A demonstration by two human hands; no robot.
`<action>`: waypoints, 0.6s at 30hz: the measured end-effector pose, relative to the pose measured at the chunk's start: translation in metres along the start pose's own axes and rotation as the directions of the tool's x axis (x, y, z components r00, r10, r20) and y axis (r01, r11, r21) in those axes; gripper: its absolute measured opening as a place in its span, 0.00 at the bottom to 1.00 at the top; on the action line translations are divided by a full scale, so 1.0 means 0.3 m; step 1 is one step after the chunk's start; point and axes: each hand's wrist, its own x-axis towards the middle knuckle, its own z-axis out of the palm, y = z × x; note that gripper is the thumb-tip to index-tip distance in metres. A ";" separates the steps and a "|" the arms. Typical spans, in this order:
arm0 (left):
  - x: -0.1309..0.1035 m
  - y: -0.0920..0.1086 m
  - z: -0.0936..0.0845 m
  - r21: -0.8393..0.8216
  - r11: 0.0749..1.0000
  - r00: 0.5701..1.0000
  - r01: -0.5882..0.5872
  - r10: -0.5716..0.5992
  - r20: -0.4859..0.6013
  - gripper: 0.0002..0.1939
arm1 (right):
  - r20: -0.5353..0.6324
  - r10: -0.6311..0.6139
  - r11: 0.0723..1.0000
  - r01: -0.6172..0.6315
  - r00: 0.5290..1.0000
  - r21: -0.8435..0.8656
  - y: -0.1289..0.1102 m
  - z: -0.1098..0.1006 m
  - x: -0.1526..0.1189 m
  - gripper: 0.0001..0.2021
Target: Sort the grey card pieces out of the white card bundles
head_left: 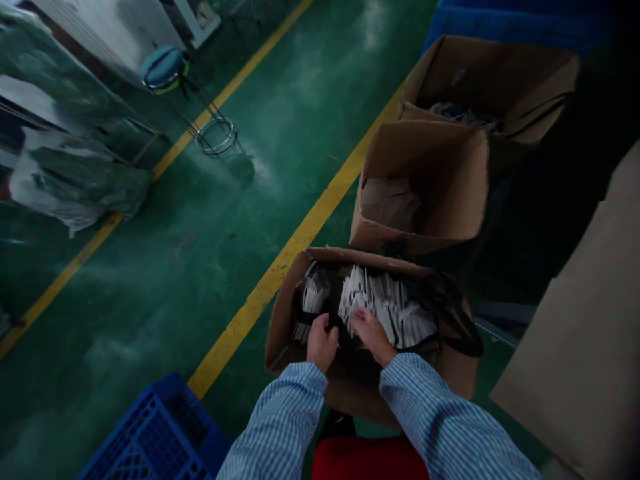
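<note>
Both hands reach into an open cardboard box (pixel 373 393) in the lower middle of the view. Inside it stand packed rows of thin whitish-grey flat pieces (pixel 385 300), with a smaller bunch of similar pieces (pixel 315 293) at the left. My left hand (pixel 323 343) is over the dark gap between the two groups, thumb and fingers apart, holding nothing I can see. My right hand (pixel 373 335) touches the near left end of the larger row, its fingers loosely spread. A black strap (pixel 465 330) loops over the box's right side. What the pieces are cannot be made out.
Behind stand a second cardboard box (pixel 425 230) with brown cardboard inside and a third box (pixel 545 123) holding greyish pieces. A blue plastic crate (pixel 150 433) sits at lower left, a large cardboard sheet (pixel 580 333) at right. A round stool (pixel 165 67) stands across the floor.
</note>
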 end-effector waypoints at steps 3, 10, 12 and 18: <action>0.137 0.007 0.105 0.039 0.999 1.000 -0.025 0.025 0.004 0.28 | -0.017 0.066 0.998 -0.066 0.998 0.008 0.027 0.039 0.090 0.28; 0.280 0.009 0.203 0.085 0.995 0.993 0.051 -0.060 0.105 0.31 | -0.060 0.172 0.979 -0.177 0.983 -0.097 -0.026 0.065 0.125 0.25; 0.297 0.002 0.199 0.100 0.992 0.986 0.073 -0.087 0.140 0.32 | -0.071 0.200 0.971 -0.207 0.977 -0.119 -0.044 0.066 0.130 0.26; 0.316 -0.018 0.140 0.081 0.996 0.980 0.039 -0.054 0.189 0.28 | -0.053 0.199 0.963 -0.205 0.979 -0.177 -0.069 0.086 0.162 0.22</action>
